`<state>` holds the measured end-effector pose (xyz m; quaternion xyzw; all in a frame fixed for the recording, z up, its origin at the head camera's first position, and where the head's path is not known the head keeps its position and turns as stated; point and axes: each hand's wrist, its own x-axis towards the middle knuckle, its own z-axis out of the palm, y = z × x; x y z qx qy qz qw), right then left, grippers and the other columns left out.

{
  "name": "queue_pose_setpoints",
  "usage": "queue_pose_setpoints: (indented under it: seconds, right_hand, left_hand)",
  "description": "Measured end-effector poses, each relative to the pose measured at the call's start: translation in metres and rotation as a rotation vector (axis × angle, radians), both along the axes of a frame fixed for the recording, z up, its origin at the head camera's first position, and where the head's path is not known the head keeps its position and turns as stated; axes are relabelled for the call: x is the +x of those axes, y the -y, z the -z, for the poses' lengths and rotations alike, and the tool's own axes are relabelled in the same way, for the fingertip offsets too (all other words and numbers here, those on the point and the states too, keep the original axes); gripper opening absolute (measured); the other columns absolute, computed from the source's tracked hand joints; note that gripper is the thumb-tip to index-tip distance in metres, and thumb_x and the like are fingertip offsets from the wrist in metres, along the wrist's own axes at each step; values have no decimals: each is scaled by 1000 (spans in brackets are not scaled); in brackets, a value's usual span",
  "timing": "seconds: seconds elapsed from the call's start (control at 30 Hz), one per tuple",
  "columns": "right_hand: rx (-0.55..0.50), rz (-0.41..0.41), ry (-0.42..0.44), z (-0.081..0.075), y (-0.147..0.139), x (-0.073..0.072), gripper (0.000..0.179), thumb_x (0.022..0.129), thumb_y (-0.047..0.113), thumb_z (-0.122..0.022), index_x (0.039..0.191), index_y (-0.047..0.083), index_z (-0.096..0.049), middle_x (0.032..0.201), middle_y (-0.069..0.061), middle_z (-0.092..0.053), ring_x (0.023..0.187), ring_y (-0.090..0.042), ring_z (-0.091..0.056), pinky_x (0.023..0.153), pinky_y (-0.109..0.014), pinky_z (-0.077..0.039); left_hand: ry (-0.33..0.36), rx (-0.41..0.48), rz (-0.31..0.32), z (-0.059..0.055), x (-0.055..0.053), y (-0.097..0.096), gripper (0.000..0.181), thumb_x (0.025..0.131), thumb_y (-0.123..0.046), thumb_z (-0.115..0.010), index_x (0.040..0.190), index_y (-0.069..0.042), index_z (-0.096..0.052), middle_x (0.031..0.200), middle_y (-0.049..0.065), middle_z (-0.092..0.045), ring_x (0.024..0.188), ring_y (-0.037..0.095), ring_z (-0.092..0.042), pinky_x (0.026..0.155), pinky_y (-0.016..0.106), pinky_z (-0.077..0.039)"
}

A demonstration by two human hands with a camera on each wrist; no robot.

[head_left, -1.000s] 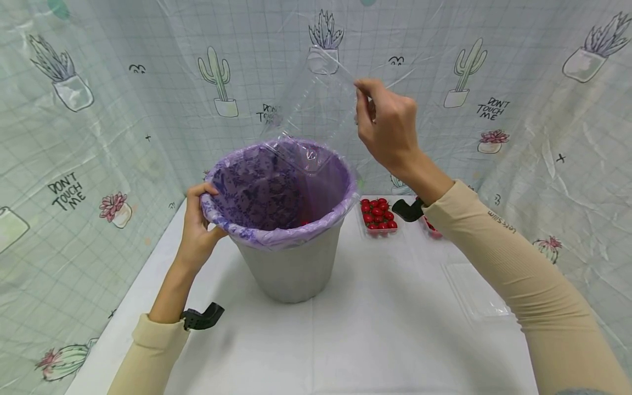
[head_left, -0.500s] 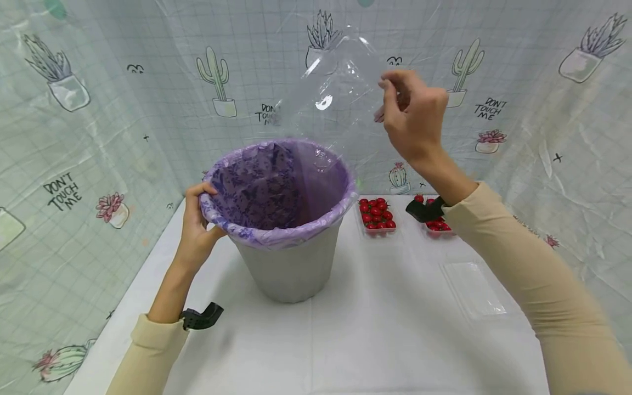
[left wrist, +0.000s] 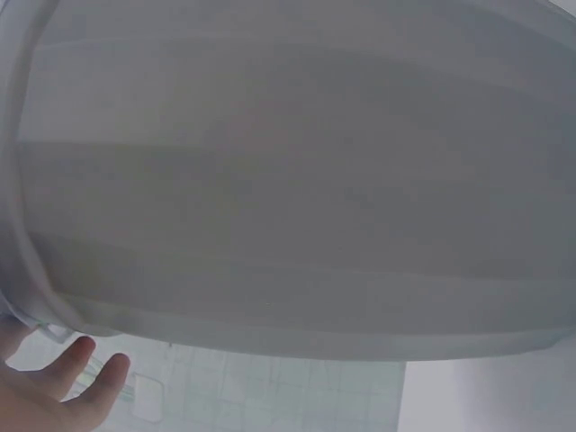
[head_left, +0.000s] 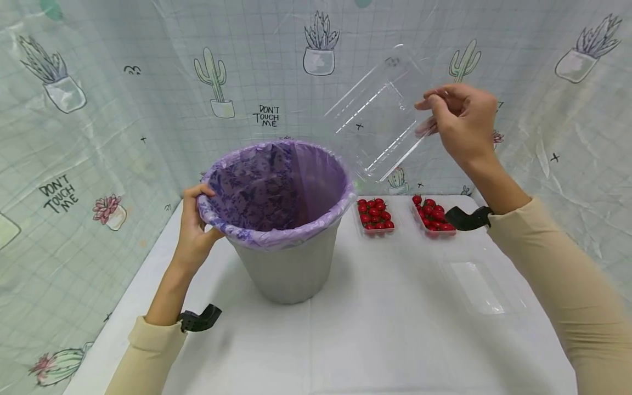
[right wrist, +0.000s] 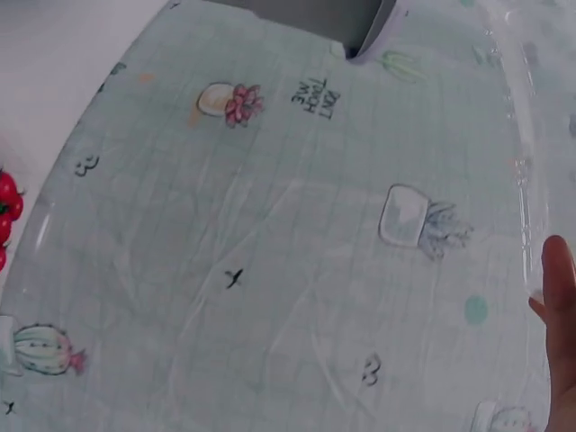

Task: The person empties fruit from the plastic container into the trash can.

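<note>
My left hand [head_left: 193, 227] grips the rim of a grey trash can [head_left: 291, 274] at its left side, thumb outside and fingers over the edge. A purple floral bag [head_left: 276, 236] lines the can and is folded over its rim. In the left wrist view the can's wall fills most of the picture, with a few fingertips [left wrist: 110, 378] below it. Up to the right of the can, my right hand [head_left: 464, 120] pinches the edge of a clear rectangular plastic lid [head_left: 380, 112], held tilted in the air. The right wrist view shows part of that hand [right wrist: 560, 333] at its edge.
Two clear punnets of cherry tomatoes, one left [head_left: 376, 216] and one right [head_left: 434, 216], stand at the back of the white table [head_left: 375, 329]. Another clear plastic lid [head_left: 476, 288] lies on the table at right. A cactus-print sheet [head_left: 163, 109] hangs around the table.
My right hand has moved right, carrying the clear lid from over the can's opening to beside it. My left hand keeps its grip on the rim.
</note>
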<state>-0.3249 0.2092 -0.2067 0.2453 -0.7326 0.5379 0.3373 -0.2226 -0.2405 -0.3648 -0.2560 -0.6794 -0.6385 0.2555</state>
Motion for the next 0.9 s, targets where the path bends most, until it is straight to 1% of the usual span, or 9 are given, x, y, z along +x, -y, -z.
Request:
queue_pose_setpoints:
  seconds: [0.13,0.2,0.3,0.47,0.6,0.67,0.8,0.87,0.9]
  right_hand:
    - [45,-53,51,12,-23,0,15,99,5,-62,102,-2,-75,89,6,-79,57,-8,-71,62,-20,-57]
    - [88,-63,80,20,-33,0,15,99,5,-63,103,-3,-75,89,8,-80,57,-8,-71,63,-20,-57]
    - [172,-81,151,34,-47,2,14,100,5,-64,105,-1,-75,90,12,-79,57,-8,-71,63,-19,-57]
    - [297,-106,253,64,-65,2,14,100,6,-65,110,-1,-74,92,16,-78,57,-11,-71,61,-18,-57]
    - [359,-108,346,93,-74,1,18,102,8,-64,112,-6,-71,91,17,-78,57,-15,-70,59,-21,-57]
    - [400,-108,386,109,-78,-2,19,102,8,-63,112,-6,-71,89,18,-77,58,-14,-68,58,-23,-56]
    - [574,-96,448,143,-84,-8,19,102,10,-63,111,-4,-73,91,0,-79,63,-10,-66,58,-23,-53]
    - [650,-126,504,159,-86,-11,19,102,10,-63,111,-4,-73,92,-9,-78,63,-10,-65,59,-24,-53]
    - [677,-148,551,166,-87,-13,20,103,10,-62,111,-4,-72,94,-14,-77,63,-12,-66,60,-25,-55]
  left_hand:
    - [-5,3,-5,1,-1,1,80,80,-43,-89,130,-5,-41,133,9,-43,117,24,-47,99,27,-39]
    - [-5,3,-10,1,-1,2,82,79,-43,-89,130,-2,-40,133,9,-43,116,24,-47,99,26,-39]
    - [-4,6,-11,1,-1,2,84,79,-43,-90,130,0,-39,132,9,-43,115,24,-48,99,26,-39]
    - [-7,6,-6,1,-1,1,86,78,-45,-90,130,0,-39,133,8,-43,117,24,-47,100,26,-39]
    - [-18,4,-1,1,-2,-1,91,77,-48,-90,130,3,-36,133,8,-43,116,24,-48,99,26,-39]
    - [-22,3,-1,1,-3,-1,93,77,-48,-90,130,5,-34,132,7,-43,115,23,-48,99,26,-39]
    - [-20,-1,-7,2,-3,0,95,77,-48,-90,130,7,-33,132,7,-43,115,22,-48,98,26,-40]
    - [-14,-1,-11,3,-3,1,95,77,-47,-90,130,7,-32,132,7,-42,115,23,-48,99,27,-39]
    - [-13,-1,-12,3,-3,1,95,77,-47,-90,130,7,-33,132,7,-42,116,23,-48,99,27,-39]
